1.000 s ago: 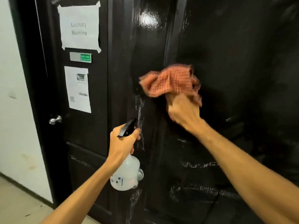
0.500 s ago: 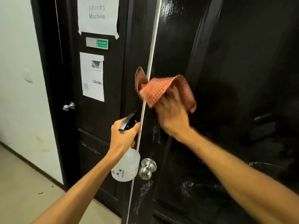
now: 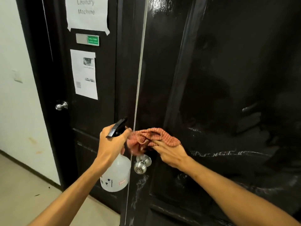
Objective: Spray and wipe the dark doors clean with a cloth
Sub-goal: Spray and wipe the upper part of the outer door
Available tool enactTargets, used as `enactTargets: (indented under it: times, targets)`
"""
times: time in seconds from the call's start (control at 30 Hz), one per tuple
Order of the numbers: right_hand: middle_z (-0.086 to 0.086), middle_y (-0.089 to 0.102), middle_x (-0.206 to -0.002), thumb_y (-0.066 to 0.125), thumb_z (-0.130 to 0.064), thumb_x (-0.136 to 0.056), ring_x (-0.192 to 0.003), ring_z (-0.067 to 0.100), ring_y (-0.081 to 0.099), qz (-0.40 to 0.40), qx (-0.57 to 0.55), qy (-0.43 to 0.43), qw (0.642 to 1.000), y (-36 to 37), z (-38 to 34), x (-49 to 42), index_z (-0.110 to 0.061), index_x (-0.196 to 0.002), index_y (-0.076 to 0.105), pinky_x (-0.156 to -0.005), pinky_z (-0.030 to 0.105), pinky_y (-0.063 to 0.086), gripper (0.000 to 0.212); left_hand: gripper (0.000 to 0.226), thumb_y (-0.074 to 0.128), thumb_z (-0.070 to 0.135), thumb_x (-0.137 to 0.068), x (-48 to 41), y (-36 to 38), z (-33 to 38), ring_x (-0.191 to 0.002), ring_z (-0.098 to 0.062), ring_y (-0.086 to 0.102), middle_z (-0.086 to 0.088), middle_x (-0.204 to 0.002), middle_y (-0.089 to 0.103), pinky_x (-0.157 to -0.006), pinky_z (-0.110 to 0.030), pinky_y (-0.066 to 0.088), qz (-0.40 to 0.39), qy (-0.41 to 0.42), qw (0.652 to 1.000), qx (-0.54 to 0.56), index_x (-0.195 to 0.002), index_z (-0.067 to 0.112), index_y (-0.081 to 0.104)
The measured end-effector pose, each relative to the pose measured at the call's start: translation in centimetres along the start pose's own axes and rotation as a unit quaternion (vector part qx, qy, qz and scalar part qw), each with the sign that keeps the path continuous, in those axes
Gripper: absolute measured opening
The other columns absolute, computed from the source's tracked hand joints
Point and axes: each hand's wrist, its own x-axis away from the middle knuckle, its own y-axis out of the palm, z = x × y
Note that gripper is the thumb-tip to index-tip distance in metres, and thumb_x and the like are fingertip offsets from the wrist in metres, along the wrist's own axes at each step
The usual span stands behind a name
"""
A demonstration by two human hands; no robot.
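right hand (image 3: 171, 154) fingertips: hidden under cloth (image 3: 158, 136) | spray bottle (image 3: 116, 175) neck: hidden inside left hand (image 3: 110, 144) fingers | label (image 3: 122, 183) below those fingers: unreadable

paper sign (image 3: 87, 13): "Laundry Machine" | taped to left door (image 3: 107, 79), high above left hand (image 3: 112, 144) grip | green plate (image 3: 93, 40): illegible

Laundry-room hallway (paper door sign (image 3: 86, 13))
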Motion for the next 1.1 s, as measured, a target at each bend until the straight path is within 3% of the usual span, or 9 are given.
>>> enactTargets:
  times: [0.23, 0.4, 0.57, 0.7, 0.77, 0.87, 0.97, 1.03, 1.1]
  targets:
    - [0.012, 0.019, -0.166, 0.047, -0.024, -0.083, -0.156, 0.031, 0.006, 0.131, 0.115, 0.220, 0.960, -6.1, 5.8, 2.4, -0.016, -0.160, 0.025, -0.125, 0.055, 0.006, 0.079, 0.010, 0.069, 0.011, -0.099, 1.6, 3.3, 0.0, -0.039, -0.024, 0.049, -0.014, -0.078, 0.074, -0.040, -0.029, 0.043, -0.029, -0.002, 1.000, -0.006, -0.089, 0.006, 0.070]
    - [0.011, 0.070, -0.119, 0.046, -0.016, -0.080, -0.114, 0.028, 0.064, -0.004, 0.081, 0.098, 0.992, -0.8, 4.8, 9.6, -0.009, -0.121, 0.069, -0.102, 0.031, 0.035, 0.048, 0.011, 0.069, 0.010, -0.099, 3.2, 7.0, 0.5, -0.035, -0.019, 0.048, -0.013, -0.077, 0.074, -0.039, -0.027, 0.042, -0.051, -0.007, 0.999, 0.001, -0.089, 0.005, 0.070]
    - [0.016, 0.048, -0.145, 0.047, -0.026, -0.083, -0.136, 0.038, 0.038, 0.163, 0.082, 0.341, 0.922, -5.9, 10.4, 11.7, -0.013, -0.143, 0.050, -0.118, 0.055, 0.016, 0.062, 0.012, 0.069, 0.013, -0.100, 5.0, 11.2, -0.5, -0.037, -0.024, 0.048, -0.013, -0.079, 0.074, -0.041, -0.031, 0.045, -0.076, -0.014, 0.997, -0.014, -0.090, 0.008, 0.070]
    - [0.007, 0.049, -0.149, 0.058, -0.027, -0.080, -0.145, 0.034, 0.035, 0.015, 0.041, 0.261, 0.964, 1.2, 6.6, 19.5, -0.019, -0.148, 0.047, -0.124, 0.055, -0.002, 0.069, 0.011, 0.069, 0.013, -0.100, 7.0, 15.7, -0.6, -0.037, -0.023, 0.048, -0.015, -0.080, 0.074, -0.041, -0.031, 0.043, -0.097, -0.035, 0.995, -0.008, -0.090, 0.009, 0.070]
    - [0.008, 0.066, -0.127, 0.059, -0.029, -0.081, -0.127, 0.039, 0.056, -0.038, 0.025, 0.280, 0.959, 2.5, 7.7, 23.2, -0.018, -0.133, 0.064, -0.121, 0.059, 0.018, 0.053, 0.013, 0.068, 0.014, -0.101, 8.0, 17.6, -0.4, -0.037, -0.025, 0.048, -0.013, -0.076, 0.074, -0.040, -0.030, 0.042, -0.120, -0.039, 0.992, -0.013, -0.090, 0.009, 0.071]
    - [0.025, 0.067, -0.110, 0.065, -0.023, -0.077, -0.109, 0.049, 0.059, 0.090, 0.013, 0.417, 0.904, -0.6, 13.3, 25.5, -0.003, -0.103, 0.072, -0.095, 0.067, 0.048, 0.034, 0.018, 0.067, 0.017, -0.102, 9.4, 20.6, -0.5, -0.037, -0.025, 0.048, -0.014, -0.072, 0.072, -0.041, -0.030, 0.042, -0.141, -0.058, 0.988, -0.022, -0.090, 0.003, 0.071]
    - [0.027, 0.046, -0.145, 0.042, -0.025, -0.092, -0.137, 0.047, 0.037, 0.220, 0.007, 0.486, 0.846, -2.8, 15.5, 26.8, -0.012, -0.145, 0.048, -0.120, 0.062, 0.011, 0.054, 0.016, 0.068, 0.017, -0.101, 11.0, 23.5, -0.4, -0.036, -0.022, 0.047, -0.013, -0.074, 0.074, -0.040, -0.029, 0.043, -0.153, -0.061, 0.986, -0.029, -0.092, 0.004, 0.071]
    - [0.025, 0.034, -0.154, 0.036, -0.028, -0.090, -0.144, 0.048, 0.026, 0.194, 0.030, 0.445, 0.874, -0.1, 13.7, 28.3, -0.014, -0.153, 0.035, -0.121, 0.058, -0.002, 0.065, 0.014, 0.070, 0.017, -0.100, 12.0, 25.5, -0.3, -0.035, -0.021, 0.046, -0.016, -0.078, 0.074, -0.040, -0.029, 0.041, -0.159, -0.068, 0.985, -0.025, -0.094, 0.005, 0.072]
    - [0.027, 0.054, -0.131, 0.035, -0.020, -0.089, -0.123, 0.050, 0.050, 0.136, 0.038, 0.377, 0.916, 2.9, 11.8, 30.1, -0.009, -0.139, 0.052, -0.113, 0.068, 0.028, 0.054, 0.019, 0.071, 0.020, -0.099, 12.5, 26.6, -0.5, -0.037, -0.023, 0.046, -0.018, -0.080, 0.074, -0.042, -0.032, 0.041, -0.155, -0.091, 0.984, -0.020, -0.095, 0.001, 0.070]
